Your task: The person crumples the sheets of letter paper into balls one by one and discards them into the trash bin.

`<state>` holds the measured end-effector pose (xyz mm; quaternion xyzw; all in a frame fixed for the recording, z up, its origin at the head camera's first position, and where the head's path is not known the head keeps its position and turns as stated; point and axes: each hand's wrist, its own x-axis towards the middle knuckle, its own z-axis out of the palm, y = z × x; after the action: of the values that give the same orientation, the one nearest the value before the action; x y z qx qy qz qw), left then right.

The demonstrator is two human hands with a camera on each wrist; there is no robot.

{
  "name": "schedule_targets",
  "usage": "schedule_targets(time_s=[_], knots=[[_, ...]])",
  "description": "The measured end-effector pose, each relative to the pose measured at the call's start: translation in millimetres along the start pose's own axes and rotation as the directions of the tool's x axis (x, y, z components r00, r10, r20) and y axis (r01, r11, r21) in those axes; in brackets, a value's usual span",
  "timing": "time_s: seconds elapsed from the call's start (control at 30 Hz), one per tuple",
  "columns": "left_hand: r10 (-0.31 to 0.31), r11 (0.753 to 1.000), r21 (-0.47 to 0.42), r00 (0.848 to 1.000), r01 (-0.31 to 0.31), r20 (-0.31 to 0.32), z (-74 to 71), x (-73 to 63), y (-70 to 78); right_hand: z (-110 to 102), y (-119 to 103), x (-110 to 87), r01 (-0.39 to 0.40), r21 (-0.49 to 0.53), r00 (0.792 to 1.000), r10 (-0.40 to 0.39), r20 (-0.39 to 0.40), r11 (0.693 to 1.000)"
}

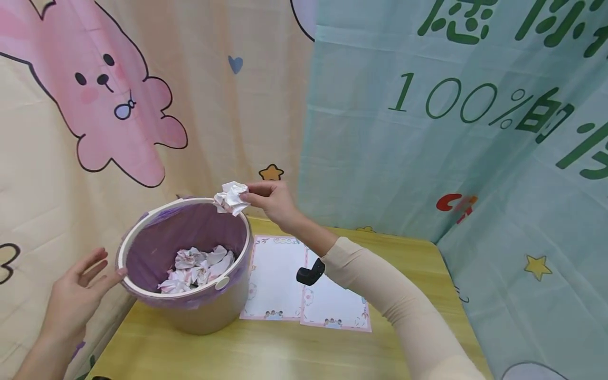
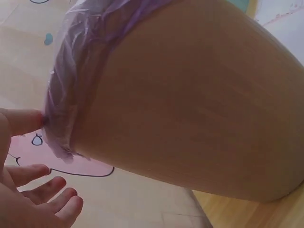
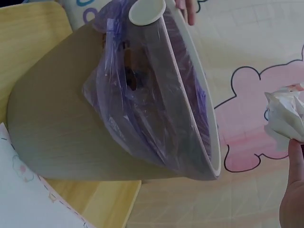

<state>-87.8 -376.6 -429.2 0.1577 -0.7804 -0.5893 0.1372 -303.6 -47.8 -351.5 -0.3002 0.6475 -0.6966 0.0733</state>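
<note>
My right hand (image 1: 272, 201) pinches a crumpled sheet of paper (image 1: 230, 198) just above the far right rim of a trash can (image 1: 204, 314). The same crumpled paper (image 3: 286, 113) shows at the right edge of the right wrist view. Inside the can, lined with a purple plastic bag (image 1: 161, 227), lie several crumpled papers (image 1: 199, 269). My left hand (image 1: 76, 295) is at the can's left side, fingers spread and relaxed, one fingertip right at the rim. In the left wrist view, a finger of the left hand (image 2: 33, 185) meets the bag's folded edge (image 2: 61, 114).
The can stands at the left of a yellow wooden table (image 1: 285, 348). Two flat sheets of paper (image 1: 275, 274) with pink decorated borders lie right of it, partly under my right forearm. Printed curtains (image 1: 370, 158) hang behind and beside the table.
</note>
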Motion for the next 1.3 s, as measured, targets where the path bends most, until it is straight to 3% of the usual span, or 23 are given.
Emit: schedule_targets(time_s=[0.07, 0.13, 0.3, 0.43, 0.6, 0.73, 0.97, 1.17, 1.23, 1.3], knots=[[-0.029, 0.992, -0.123, 0.999, 0.033, 0.034, 2.6, -1.8, -6.9, 7.7, 2.8, 5.1, 0.004, -0.039, 1.0, -0.004, 0.01, 0.999], [-0.028, 0.963, -0.265, 0.998, 0.043, 0.061, 6.2, -2.3, -10.7, 16.9, 6.7, 10.1, 0.005, -0.084, 1.0, -0.003, 0.017, 0.996], [0.105, 0.895, -0.441, 0.993, -0.072, 0.051, 9.4, -3.4, -13.3, 45.7, 20.4, 17.5, 0.028, -0.209, 0.996, -0.01, 0.086, 0.978], [0.168, 0.853, -0.506, 0.985, -0.125, 0.041, 10.6, -3.8, -14.3, 59.3, 29.8, 17.5, 0.07, -0.298, 0.988, -0.025, 0.15, 0.952], [0.176, 0.843, -0.523, 0.983, -0.127, 0.045, 10.8, -3.3, -15.6, 62.7, 35.5, 16.4, 0.142, -0.42, 0.962, -0.025, 0.271, 0.896], [0.179, 0.836, -0.534, 0.983, -0.128, 0.046, 10.4, -2.9, -15.2, 60.2, 35.8, 15.8, 0.155, -0.436, 0.939, 0.004, 0.343, 0.887], [0.167, 0.841, -0.528, 0.985, -0.119, 0.044, 9.3, -2.0, -12.0, 49.7, 33.8, 13.7, 0.102, -0.379, 0.926, 0.052, 0.373, 0.92], [0.096, 0.933, -0.351, 0.995, -0.082, 0.024, 3.4, -1.3, -1.8, 29.5, 29.3, 11.2, 0.067, -0.369, 0.934, 0.072, 0.351, 0.927], [0.106, 0.968, -0.228, 0.994, -0.102, 0.005, 1.7, 1.1, 4.0, 21.2, 26.5, 9.5, 0.065, -0.369, 0.936, 0.072, 0.345, 0.927], [0.14, 0.985, -0.099, 0.99, -0.14, -0.013, 1.9, 5.8, 11.4, 12.6, 23.1, 7.3, 0.056, -0.372, 0.938, 0.079, 0.337, 0.927]])
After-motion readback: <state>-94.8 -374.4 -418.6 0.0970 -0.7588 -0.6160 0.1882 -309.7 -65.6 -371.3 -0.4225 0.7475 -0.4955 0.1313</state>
